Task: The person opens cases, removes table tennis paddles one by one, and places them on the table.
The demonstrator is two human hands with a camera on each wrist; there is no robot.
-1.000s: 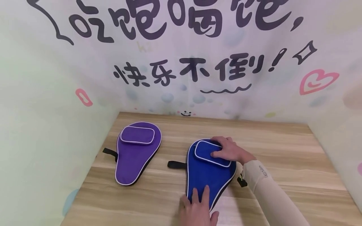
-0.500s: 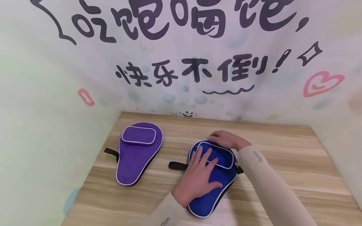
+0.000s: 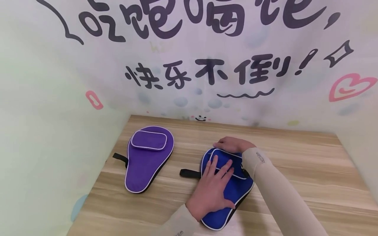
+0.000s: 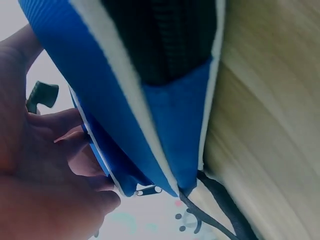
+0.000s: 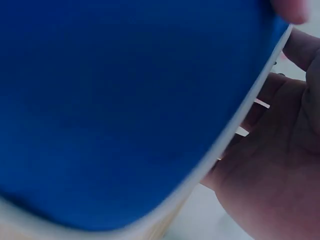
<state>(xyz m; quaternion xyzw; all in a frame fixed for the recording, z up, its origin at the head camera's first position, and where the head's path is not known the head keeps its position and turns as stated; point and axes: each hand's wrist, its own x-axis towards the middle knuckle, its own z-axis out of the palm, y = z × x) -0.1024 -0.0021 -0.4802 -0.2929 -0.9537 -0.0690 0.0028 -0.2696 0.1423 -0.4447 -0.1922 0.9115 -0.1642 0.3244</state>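
2 hands work at 1 blue case (image 3: pixel 216 219), which lies on the table (image 3: pixel 301 164) under the left hand (image 3: pixel 211 191) and on the near side of the right hand (image 3: pixel 233 145). The left hand lies across it with fingers spread and fairly straight, their tips on the pocket (image 3: pixel 238 164) and the thumb out toward the case's right edge; so broad a contact probably serves to steady the cloth. The right hand bends over the pocket's far edge, fingertips turned leftward, perhaps to work along that border while the left hand braces; whether it pinches anything I cannot tell, since the fingers are hidden behind the edge in the right wrist view. The 2 hands are near each other but apart. A black strap (image 3: pixel 190 173) sticks out left of the left hand, clear of both palms. Well to the left of the left hand lies 1 purple case (image 3: pixel 140 167), untouched, its narrow end also toward the person; that gap seems to leave elbow room around the blue one.
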